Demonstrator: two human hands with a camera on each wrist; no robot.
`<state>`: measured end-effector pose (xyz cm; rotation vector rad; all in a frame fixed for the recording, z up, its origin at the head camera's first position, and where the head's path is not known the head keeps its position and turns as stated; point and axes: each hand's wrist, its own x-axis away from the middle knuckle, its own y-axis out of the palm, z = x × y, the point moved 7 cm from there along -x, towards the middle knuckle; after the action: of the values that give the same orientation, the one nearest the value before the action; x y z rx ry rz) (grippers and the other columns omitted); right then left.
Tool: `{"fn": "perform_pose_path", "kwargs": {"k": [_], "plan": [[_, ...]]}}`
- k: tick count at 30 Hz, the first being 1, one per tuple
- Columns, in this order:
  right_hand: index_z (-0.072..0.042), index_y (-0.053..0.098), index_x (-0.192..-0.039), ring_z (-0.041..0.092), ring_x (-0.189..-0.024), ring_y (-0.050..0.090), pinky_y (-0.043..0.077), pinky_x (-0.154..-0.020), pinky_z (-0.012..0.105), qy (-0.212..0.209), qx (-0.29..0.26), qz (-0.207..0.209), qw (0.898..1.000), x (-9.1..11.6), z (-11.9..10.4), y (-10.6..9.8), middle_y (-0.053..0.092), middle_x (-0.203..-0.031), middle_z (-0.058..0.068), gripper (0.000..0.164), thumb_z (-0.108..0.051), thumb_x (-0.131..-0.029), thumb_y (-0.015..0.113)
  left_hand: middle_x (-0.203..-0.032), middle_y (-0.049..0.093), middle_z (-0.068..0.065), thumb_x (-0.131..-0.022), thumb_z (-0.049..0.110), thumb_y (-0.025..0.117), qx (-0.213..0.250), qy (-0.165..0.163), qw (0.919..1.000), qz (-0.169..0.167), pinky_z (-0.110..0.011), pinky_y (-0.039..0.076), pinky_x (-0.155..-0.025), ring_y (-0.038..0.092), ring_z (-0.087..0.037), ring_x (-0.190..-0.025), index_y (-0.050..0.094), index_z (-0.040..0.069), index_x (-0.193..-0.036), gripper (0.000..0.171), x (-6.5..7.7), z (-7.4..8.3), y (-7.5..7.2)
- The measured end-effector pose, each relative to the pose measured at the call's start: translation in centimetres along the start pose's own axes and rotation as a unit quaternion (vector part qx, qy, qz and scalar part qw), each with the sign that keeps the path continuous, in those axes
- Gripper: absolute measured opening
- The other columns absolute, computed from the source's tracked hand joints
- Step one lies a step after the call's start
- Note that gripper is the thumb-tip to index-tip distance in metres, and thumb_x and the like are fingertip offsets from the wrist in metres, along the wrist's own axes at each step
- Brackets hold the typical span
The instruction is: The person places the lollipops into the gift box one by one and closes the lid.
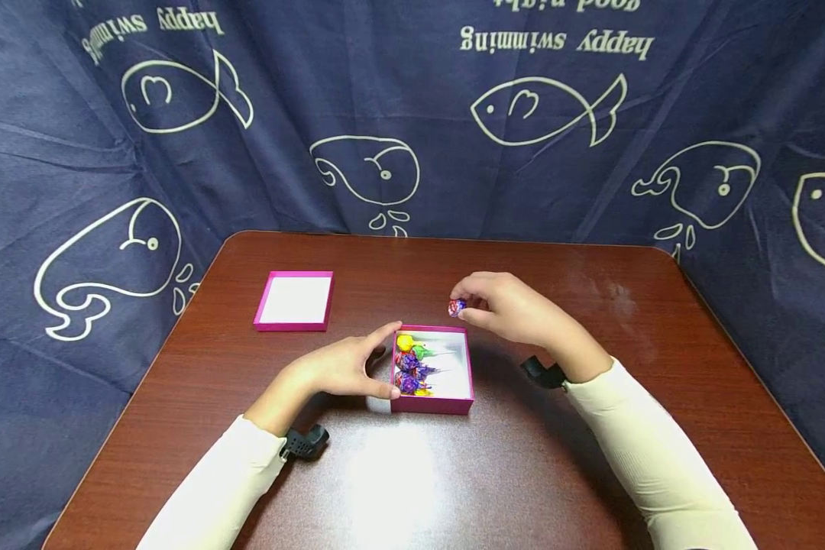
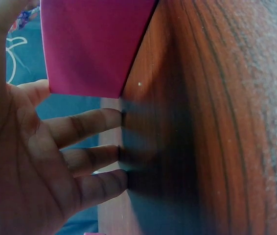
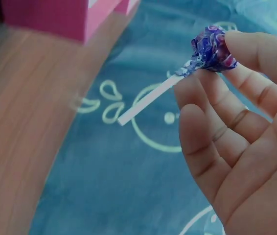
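Note:
A pink box (image 1: 431, 406) with a white inside stands on the table, with several wrapped lollipops (image 1: 409, 363) along its left side, yellow, green and purple among them. My left hand (image 1: 340, 365) holds the box at its left end, thumb at the near corner and index finger at the far one. Its other fingers (image 2: 102, 188) reach down to the tabletop. Behind the box's far right corner, my right hand (image 1: 505, 307) pinches a purple-wrapped lollipop (image 3: 212, 51) by its head above the table. The lollipop's white stick (image 3: 148, 102) points away from the palm.
A pink lid (image 1: 294, 301), white inside, lies at the back left of the brown table (image 1: 577, 489). Behind the table hangs a dark blue curtain (image 1: 440, 191) with white fish and whale drawings. A black wrist camera (image 1: 305, 443) is strapped under the left wrist.

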<state>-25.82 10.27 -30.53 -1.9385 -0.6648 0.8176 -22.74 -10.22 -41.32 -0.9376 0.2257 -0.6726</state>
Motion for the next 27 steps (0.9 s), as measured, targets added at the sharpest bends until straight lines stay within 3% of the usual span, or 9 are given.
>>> {"fn": "perform_pose_path", "kwargs": {"k": [10, 21, 27], "plan": [[-0.012, 0.071, -0.104, 0.015, -0.083, 0.059, 0.05, -0.074, 0.031, -0.017, -0.02, -0.057, 0.998, -1.5, -2.2, 3.0, 0.065, -0.094, -0.005, 0.015, -0.009, -0.089, 0.073, -0.144, 0.051, -0.017, -0.075, 0.058, 0.079, 0.004, -0.009, 0.9999, -0.006, -0.042, 0.037, -0.11, 0.049, -0.025, -0.131, 0.019, 0.017, -0.159, 0.111, -0.2, -0.2, 0.0], [-0.01, 0.07, -0.103, 0.016, -0.086, 0.064, 0.051, -0.078, 0.032, -0.044, 0.002, -0.088, 0.995, -2.3, -2.8, 6.7, 0.067, -0.096, -0.002, 0.014, -0.009, -0.09, 0.072, -0.145, 0.049, -0.018, -0.077, 0.058, 0.078, 0.003, 0.001, 1.0, -0.001, -0.044, 0.037, -0.109, 0.05, -0.026, -0.131, 0.018, 0.015, -0.16, 0.111, 0.1, -0.1, -0.1], [-0.012, 0.07, -0.099, 0.01, -0.079, 0.059, 0.05, -0.072, 0.03, -0.047, 0.029, -0.082, 0.995, -2.4, -2.5, 8.1, 0.066, -0.091, -0.003, 0.012, -0.009, -0.089, 0.073, -0.143, 0.051, -0.019, -0.077, 0.057, 0.079, -0.001, 0.0, 1.0, -0.002, -0.043, 0.038, -0.108, 0.051, -0.026, -0.129, 0.019, 0.016, -0.159, 0.11, 0.2, -0.2, -0.1]]}}
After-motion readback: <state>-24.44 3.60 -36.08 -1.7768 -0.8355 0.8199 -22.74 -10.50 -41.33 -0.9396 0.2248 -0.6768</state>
